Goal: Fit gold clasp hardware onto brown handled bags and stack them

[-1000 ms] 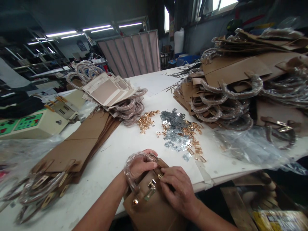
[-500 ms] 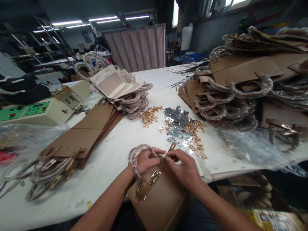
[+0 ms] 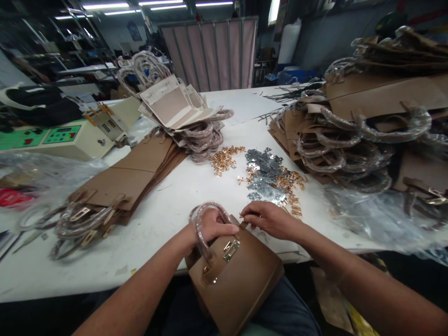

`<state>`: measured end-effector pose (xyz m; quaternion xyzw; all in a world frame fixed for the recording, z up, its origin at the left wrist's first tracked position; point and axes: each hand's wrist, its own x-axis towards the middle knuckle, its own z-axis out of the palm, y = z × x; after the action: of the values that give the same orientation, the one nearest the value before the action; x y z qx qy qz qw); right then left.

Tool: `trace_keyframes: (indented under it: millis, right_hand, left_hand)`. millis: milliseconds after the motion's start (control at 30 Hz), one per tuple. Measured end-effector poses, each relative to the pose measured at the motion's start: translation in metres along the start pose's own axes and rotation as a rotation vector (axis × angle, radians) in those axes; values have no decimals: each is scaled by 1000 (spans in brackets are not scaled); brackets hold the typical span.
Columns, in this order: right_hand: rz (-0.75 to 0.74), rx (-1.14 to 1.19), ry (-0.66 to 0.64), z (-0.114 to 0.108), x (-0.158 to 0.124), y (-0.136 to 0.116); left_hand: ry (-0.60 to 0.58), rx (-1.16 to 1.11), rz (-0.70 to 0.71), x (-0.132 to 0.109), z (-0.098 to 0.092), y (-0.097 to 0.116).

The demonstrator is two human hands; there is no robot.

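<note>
Head view: half-curled right hand (image 3: 269, 219) seemingly touches bag (image 3: 247, 270).

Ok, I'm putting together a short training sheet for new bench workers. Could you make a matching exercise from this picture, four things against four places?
Things
1. Boxy brown handbag with plastic-wrapped handles
2. Pile of flat grey metal plates
3. Cream machine with green control panels
4. Pink pleated fabric screen

Places
A. Beyond the far edge of the white table
B. On the picture's left side, behind clear plastic sheeting
C. On the table, beside gold-coloured metal pieces
D. In the grasp of the left hand

Right pairs: 1-D, 2-C, 3-B, 4-A.
</note>
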<state>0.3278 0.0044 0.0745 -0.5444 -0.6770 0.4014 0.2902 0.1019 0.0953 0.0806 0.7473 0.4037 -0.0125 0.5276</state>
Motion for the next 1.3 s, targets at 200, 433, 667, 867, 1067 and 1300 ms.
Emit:
trace_keyframes:
  millis: [200,433,667,867,1067,1300]
  right_hand:
    - [-133,-261,-158,-14,4,-6]
    - [-56,-402,-195,-27,4,-20]
    - [23,-348,-222,-24,11,-19]
    - [18,-338,-156,-14,10,-16]
    - [-13,-349,-82,-4,7,-18]
    - [6,-393,-88,6,9,-24]
  left_hand:
    - [-163,-246,-47,3,2,-9]
    - [-205,-630,-62,18,13,-31]
    - [-198,-664,-35,18,17,-40]
    - [-174,-631,-17,22,18,-45]
    - [-176,-613,23,22,18,-46]
    - [-203,-650,55,21,20,-47]
